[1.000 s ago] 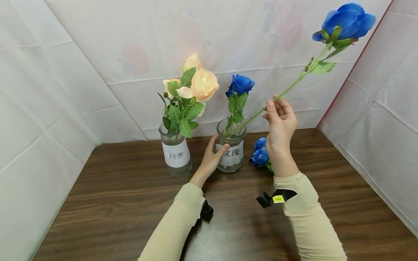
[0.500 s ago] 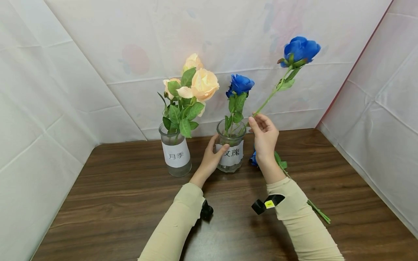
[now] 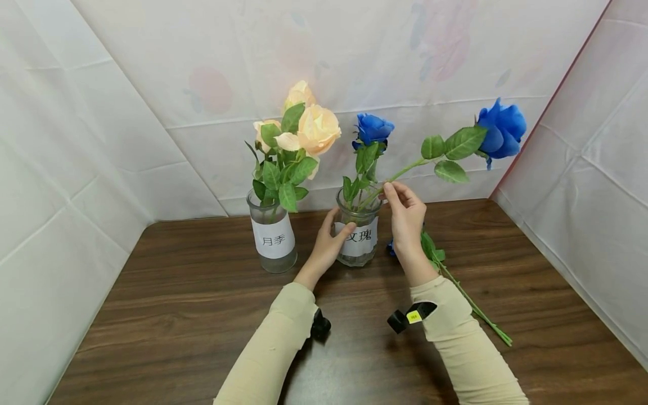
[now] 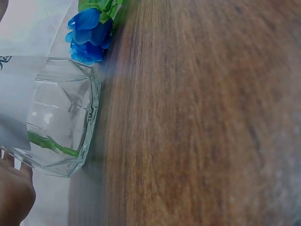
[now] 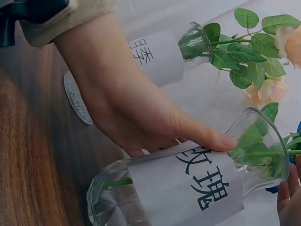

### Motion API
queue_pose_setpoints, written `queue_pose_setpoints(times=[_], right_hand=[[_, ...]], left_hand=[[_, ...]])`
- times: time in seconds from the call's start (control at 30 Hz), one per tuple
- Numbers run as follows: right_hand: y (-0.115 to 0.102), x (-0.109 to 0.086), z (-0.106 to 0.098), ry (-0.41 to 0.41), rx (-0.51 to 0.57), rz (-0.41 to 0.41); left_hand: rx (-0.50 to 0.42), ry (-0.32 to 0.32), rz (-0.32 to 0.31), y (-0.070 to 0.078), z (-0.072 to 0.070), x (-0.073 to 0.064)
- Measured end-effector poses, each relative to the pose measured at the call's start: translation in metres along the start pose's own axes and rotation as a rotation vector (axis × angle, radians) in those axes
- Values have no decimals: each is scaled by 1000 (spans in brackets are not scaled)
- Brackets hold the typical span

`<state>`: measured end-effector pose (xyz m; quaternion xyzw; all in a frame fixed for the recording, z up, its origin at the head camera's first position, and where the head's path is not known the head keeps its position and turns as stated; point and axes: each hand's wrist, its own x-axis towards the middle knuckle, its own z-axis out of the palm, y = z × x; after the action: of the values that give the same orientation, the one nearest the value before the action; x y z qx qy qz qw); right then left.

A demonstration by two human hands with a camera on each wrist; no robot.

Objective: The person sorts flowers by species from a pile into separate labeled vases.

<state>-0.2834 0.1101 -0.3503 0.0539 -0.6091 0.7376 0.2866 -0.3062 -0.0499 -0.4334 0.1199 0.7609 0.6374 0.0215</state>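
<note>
My left hand grips the side of a clear glass vase with a white paper label, thumb over the label. A blue rose with green leaves stands upright in it, partly hiding another blue bloom behind. My right hand pinches the stem of a second blue rose just beside the rim. That rose leans far to the right, and its lower stem slants into the vase mouth. In the right wrist view, the left thumb lies along the vase near its neck.
Left of my left hand, another labelled glass vase holds several peach roses. More blue roses lie on the wooden table; the right arm partly covers their stems. White cloth walls border the table.
The right hand has come down and left to the vase rim with the rose. Its bloom first dropped leftward, then tipped further to the right. The left hand and vase have stayed put.
</note>
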Motion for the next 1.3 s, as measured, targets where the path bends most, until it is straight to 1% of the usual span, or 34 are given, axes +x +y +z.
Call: queue_pose_setpoints(times=[0.2, 0.33, 0.53, 0.57, 0.7, 0.77, 0.8, 0.87, 1.07, 1.3], right_hand=[[1, 3, -1, 5, -43, 27], [3, 5, -2, 8, -65, 29], [5, 7, -1, 22, -29, 33], [5, 8, -1, 30, -24, 37], [8, 8, 1, 58, -41, 62], [9, 7, 0, 56, -62, 82], [11, 7, 0, 54, -73, 90], [12, 6, -1, 46, -92, 107], [15, 2, -4, 43, -92, 140], [18, -2, -10, 22, -138, 189]], left_hand=[[-5, 2, 1, 1, 0, -1], [-7, -2, -1, 0, 0, -1], [-14, -18, 6, -1, -1, 0], [-15, -23, 6, 5, -1, -3], [-15, -41, -3, 6, -3, -1], [-14, -38, 2, 5, -3, -1], [-14, -34, 6, 0, -2, 2], [-19, -22, 21, -2, -1, 2], [-30, -2, 43, -2, 0, 2], [-30, 3, 39, -2, 0, 1]])
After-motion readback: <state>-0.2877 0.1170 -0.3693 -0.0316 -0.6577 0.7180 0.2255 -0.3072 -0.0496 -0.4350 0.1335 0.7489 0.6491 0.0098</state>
